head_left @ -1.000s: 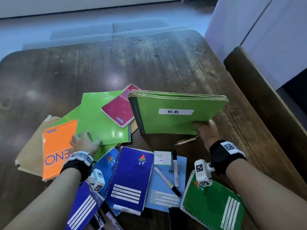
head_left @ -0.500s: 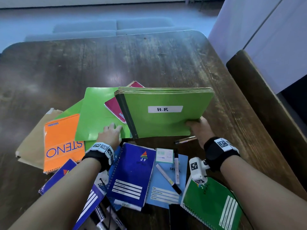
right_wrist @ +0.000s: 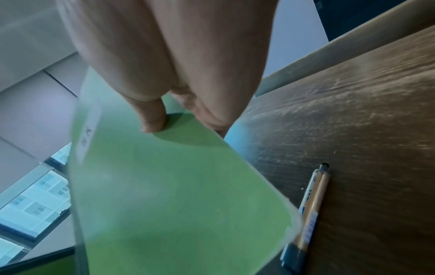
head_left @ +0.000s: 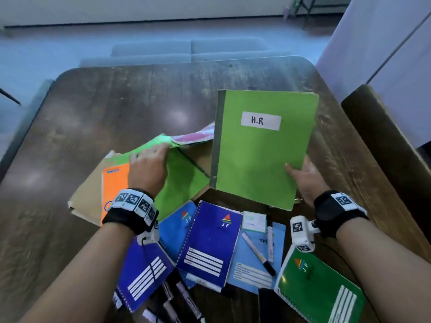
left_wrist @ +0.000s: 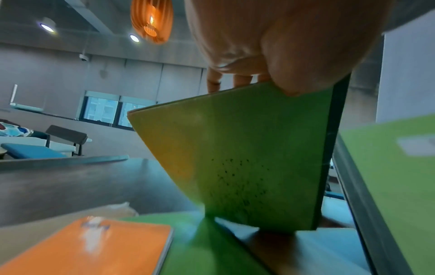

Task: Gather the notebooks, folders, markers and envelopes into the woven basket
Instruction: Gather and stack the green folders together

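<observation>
My right hand [head_left: 303, 176] grips the right edge of a green notebook labelled H.R [head_left: 263, 155], held upright above the table; in the right wrist view the thumb [right_wrist: 153, 119] presses its cover [right_wrist: 169, 186]. My left hand [head_left: 149, 166] pinches the top edge of a plain green notebook [head_left: 182, 180] with a dark spine [left_wrist: 235, 158] and tilts it up off the pile. A pink notebook [head_left: 193, 136] lies behind it. An orange steno pad [head_left: 115, 183] rests on a brown envelope [head_left: 86, 199]. No basket is in view.
Blue spiral notebooks [head_left: 210, 241], a light blue one [head_left: 254, 269] carrying two markers [head_left: 257, 252] and a green spiral notebook [head_left: 319, 292] lie near me. Several markers [head_left: 177, 297] sit at the bottom edge. A pen [right_wrist: 313, 201] lies under the H.R notebook. A bench [head_left: 384, 141] runs along the right.
The right hand has tipped the H.R notebook from nearly flat to upright. The left hand moved right from the orange pad, took the plain green notebook's edge and lifted it.
</observation>
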### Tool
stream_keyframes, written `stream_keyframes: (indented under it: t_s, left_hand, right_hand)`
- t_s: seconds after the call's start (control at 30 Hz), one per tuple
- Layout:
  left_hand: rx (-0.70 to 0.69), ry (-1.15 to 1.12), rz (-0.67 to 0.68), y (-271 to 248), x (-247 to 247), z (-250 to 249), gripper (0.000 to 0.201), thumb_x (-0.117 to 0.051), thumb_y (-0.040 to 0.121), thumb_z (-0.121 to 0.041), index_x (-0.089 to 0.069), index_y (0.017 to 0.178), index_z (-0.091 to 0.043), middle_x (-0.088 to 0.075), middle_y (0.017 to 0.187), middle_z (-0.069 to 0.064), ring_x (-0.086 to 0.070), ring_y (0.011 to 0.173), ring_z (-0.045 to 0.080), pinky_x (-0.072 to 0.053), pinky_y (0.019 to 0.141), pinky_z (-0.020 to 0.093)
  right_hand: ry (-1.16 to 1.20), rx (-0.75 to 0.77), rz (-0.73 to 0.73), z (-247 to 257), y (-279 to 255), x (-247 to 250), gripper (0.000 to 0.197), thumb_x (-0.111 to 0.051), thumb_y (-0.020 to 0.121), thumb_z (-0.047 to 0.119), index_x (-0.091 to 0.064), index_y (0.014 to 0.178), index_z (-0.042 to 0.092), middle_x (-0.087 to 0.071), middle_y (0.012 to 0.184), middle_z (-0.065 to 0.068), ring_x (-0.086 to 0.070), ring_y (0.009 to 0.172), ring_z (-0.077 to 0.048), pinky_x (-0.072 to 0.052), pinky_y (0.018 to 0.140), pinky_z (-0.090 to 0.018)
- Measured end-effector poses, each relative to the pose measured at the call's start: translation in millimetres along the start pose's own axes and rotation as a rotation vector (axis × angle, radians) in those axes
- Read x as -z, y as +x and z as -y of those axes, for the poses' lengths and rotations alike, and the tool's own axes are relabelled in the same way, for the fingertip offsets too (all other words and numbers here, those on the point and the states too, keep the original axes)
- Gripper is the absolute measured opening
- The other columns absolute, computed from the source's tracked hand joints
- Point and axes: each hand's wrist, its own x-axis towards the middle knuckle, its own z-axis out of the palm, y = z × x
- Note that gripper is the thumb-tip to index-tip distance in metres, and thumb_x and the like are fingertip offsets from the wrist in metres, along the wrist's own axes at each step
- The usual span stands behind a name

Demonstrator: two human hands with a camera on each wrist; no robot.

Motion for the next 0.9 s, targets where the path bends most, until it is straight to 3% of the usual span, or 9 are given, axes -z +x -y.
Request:
stream_keyframes:
  t_s: [0.03,0.1,0.33,0.43,0.5,0.6,0.67,0.77,0.9]
  left_hand:
    - [-0.005,-0.033,-0.046,4,12,3,0.03,-0.057,0.087,-0.005,-0.061,0.114,-0.016,-0.069,0.097,0.011,-0.064,0.078,0.035,-0.043,0.071,0.043]
    - [-0.049,-0.101,-0.118,10,39,8,0.027,-0.052,0.086,-0.005,-0.056,0.11,-0.015,-0.065,0.096,0.013,-0.061,0.078,0.038,-0.043,0.069,0.044]
    - [-0.101,-0.134,-0.279,29,123,19,0.02,-0.046,0.095,-0.009,-0.05,0.115,-0.01,-0.063,0.091,0.018,-0.058,0.076,0.035,-0.04,0.07,0.045]
    - [-0.085,-0.171,-0.308,34,155,20,0.023,-0.045,0.099,-0.011,-0.052,0.12,-0.007,-0.066,0.093,0.014,-0.059,0.077,0.029,-0.04,0.072,0.036]
    - [-0.013,-0.262,-0.287,37,169,17,0.024,-0.045,0.101,-0.012,-0.053,0.124,-0.007,-0.064,0.094,0.011,-0.057,0.081,0.026,-0.039,0.073,0.034]
    - [0.17,-0.407,-0.236,37,170,20,0.026,-0.044,0.103,-0.023,-0.052,0.127,-0.016,-0.065,0.103,0.006,-0.057,0.09,0.022,-0.041,0.079,0.034]
    - [0.292,-0.58,-0.191,34,152,26,0.023,-0.044,0.103,-0.025,-0.053,0.123,-0.02,-0.065,0.11,0.001,-0.058,0.097,0.018,-0.043,0.086,0.031]
    - [0.447,-0.777,-0.191,22,108,35,0.019,-0.048,0.101,-0.016,-0.056,0.118,-0.013,-0.064,0.109,0.004,-0.059,0.099,0.019,-0.041,0.083,0.025]
    - [0.671,-0.873,-0.113,-9,60,33,0.021,-0.048,0.101,-0.014,-0.056,0.119,-0.007,-0.062,0.115,0.01,-0.058,0.106,0.024,-0.04,0.087,0.027]
  right_hand:
    - [0.009,0.002,-0.009,1,-2,-5,0.055,-0.05,0.102,0.0,-0.032,0.153,0.012,-0.051,0.142,0.003,-0.058,0.104,-0.007,-0.05,0.086,-0.02]
    - [0.022,0.019,0.015,4,-8,-13,0.057,-0.049,0.102,0.0,-0.028,0.154,0.011,-0.043,0.145,0.005,-0.054,0.11,-0.011,-0.047,0.09,-0.02]
    - [-0.013,-0.013,0.015,7,-26,-17,0.047,-0.054,0.1,0.004,-0.046,0.144,0.017,-0.065,0.13,-0.005,-0.065,0.11,-0.021,-0.05,0.101,-0.041]
    - [-0.012,-0.026,0.059,8,-36,-20,0.044,-0.052,0.101,0.003,-0.048,0.143,0.017,-0.068,0.117,0.001,-0.066,0.105,-0.016,-0.051,0.098,-0.038]
    - [-0.007,-0.054,0.085,6,-43,-24,0.047,-0.053,0.101,0.005,-0.046,0.146,0.018,-0.068,0.121,-0.002,-0.065,0.11,-0.021,-0.049,0.103,-0.043]
    - [0.024,-0.096,0.126,-5,-54,-36,0.043,-0.051,0.101,0.004,-0.052,0.141,0.019,-0.071,0.118,-0.008,-0.069,0.101,-0.025,-0.054,0.095,-0.044]
    - [0.103,-0.127,0.146,-15,-61,-46,0.039,-0.05,0.1,0.002,-0.058,0.133,0.022,-0.072,0.118,-0.012,-0.071,0.098,-0.027,-0.056,0.091,-0.047]
    - [0.199,-0.155,0.166,-27,-74,-63,0.039,-0.046,0.1,0.006,-0.063,0.125,0.03,-0.073,0.12,-0.008,-0.068,0.112,-0.031,-0.052,0.098,-0.054]
    - [0.259,-0.147,0.121,-35,-88,-79,0.044,-0.044,0.096,0.004,-0.07,0.117,0.032,-0.072,0.117,-0.018,-0.069,0.104,-0.039,-0.054,0.092,-0.058]
